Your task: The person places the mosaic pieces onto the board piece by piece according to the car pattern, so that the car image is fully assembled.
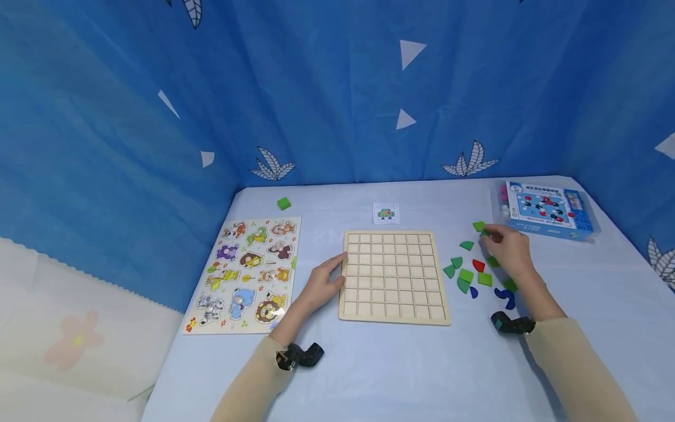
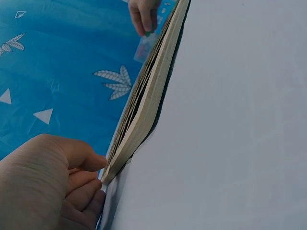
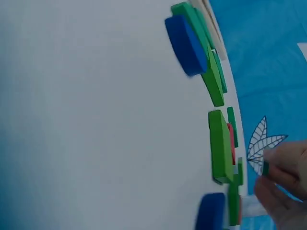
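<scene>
On the white surface [image 1: 379,369], right in the middle, a flat wooden board [image 1: 391,271] with rows of little squares. Just past its far edge, a small card [image 1: 387,213] with a green picture on a grid. With the left hand [image 1: 321,284], touches the board's left edge, fingers loose and a little bent. With the right hand [image 1: 508,249], pinches a small dark green piece [image 3: 265,167] between thumb and finger, off to the right of the board. Near those fingertips, a bright green piece [image 1: 479,225]. Between the board and the right arm, more loose bits: light green squares [image 1: 466,275], dark green wedges [image 1: 466,245], one red wedge [image 1: 478,265] and some dark blue curved pieces [image 1: 474,292]. Far over on the right, a clear box [image 1: 548,210] with a picture of balls and sticks on top. On the left, a puzzle [image 1: 242,275] full of animals, with a lion, a zebra and a giraffe. Past that, one green block [image 1: 283,203]. On both wrists, small black cameras [image 1: 306,356], next to tan sleeves [image 1: 253,381]. At the back, a blue cloth [image 1: 343,88] with white shapes and leaves.
</scene>
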A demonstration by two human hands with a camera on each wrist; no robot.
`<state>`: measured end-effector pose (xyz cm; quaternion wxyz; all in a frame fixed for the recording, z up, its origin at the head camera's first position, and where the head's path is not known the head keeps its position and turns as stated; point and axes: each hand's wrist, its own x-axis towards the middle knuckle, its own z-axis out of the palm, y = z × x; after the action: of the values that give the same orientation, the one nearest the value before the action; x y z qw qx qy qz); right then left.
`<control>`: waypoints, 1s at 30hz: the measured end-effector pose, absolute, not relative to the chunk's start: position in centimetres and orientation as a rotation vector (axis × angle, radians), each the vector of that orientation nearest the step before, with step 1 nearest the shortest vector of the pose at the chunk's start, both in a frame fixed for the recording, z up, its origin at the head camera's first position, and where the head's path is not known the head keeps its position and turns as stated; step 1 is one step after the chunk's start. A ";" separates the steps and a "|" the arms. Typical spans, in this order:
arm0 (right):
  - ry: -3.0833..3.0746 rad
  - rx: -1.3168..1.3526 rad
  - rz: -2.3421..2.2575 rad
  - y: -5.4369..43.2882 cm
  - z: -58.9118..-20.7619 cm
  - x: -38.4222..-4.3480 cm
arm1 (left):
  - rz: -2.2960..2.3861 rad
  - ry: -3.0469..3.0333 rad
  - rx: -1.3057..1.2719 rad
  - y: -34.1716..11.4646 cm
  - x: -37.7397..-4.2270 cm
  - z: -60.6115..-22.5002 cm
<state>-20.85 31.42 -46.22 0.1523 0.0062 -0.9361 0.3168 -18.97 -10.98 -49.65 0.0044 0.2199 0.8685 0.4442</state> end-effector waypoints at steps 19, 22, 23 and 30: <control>-2.643 0.326 1.331 21.0 -44.8 -20.1 | 1.335 2.738 0.693 -11.1 -19.0 -49.8; -2.652 0.339 1.338 20.1 -46.4 -20.5 | 1.330 2.743 0.703 -11.0 -18.9 -49.7; -2.660 0.341 1.346 19.8 -46.5 -20.5 | 1.325 2.746 0.705 -11.0 -18.9 -49.7; -2.732 0.385 1.382 18.0 -46.0 -19.7 | 1.309 2.749 0.707 -11.0 -19.0 -49.8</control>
<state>-19.68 17.96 -46.05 0.0279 0.1247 -0.8850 0.4476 -18.95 -11.03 -49.84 0.0081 0.2263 0.8794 0.4188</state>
